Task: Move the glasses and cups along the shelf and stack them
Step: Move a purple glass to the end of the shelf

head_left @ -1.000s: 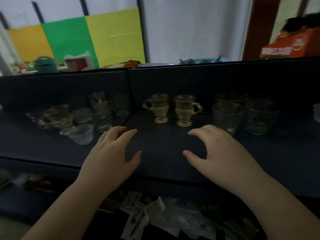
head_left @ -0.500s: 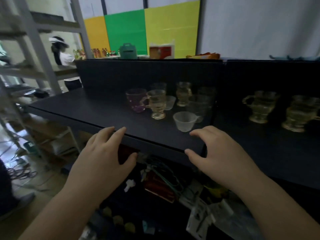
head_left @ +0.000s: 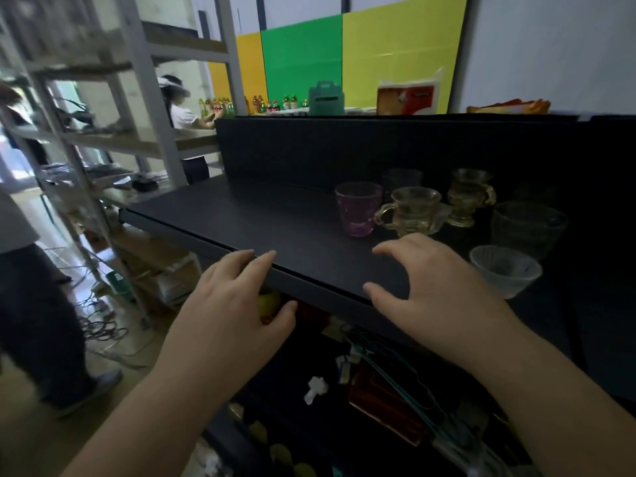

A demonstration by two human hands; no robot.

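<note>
1. Hands both empty, palms down, out in front of the dark shelf (head_left: 261, 218).
2. Left hand (head_left: 234, 304): fingers spread loose and slightly curled, tips over the shelf's front edge, thumb hanging below the edge. Holds nothing.
3. Right hand (head_left: 430, 294): fingers wide and arched, thumb out to the left, over the shelf top near the front edge. Holds nothing; whether the fingertips touch the surface can't be told.
4. Pink glass (head_left: 358, 208) upright on the shelf, leftmost of the group, just beyond the right hand's fingertips.
5. Amber cup (head_left: 411, 210) with handle pointing left, just right of the pink glass, handle close to it; contact can't be told.
6. Amber footed mug (head_left: 468, 196) upright behind and right of the amber cup.
7. Dark clear glass (head_left: 402, 180) at the back, between the pink glass and the footed mug, hard to make out.
8. Frosted small cup (head_left: 504, 270) near the front edge, just right of the right hand, apart from it.
9. Large clear tumbler (head_left: 526, 228) just behind the frosted cup.
10. Nothing stacked among these; left half of the shelf bare.
11. Clutter and cables on the lower level under the shelf.
</note>
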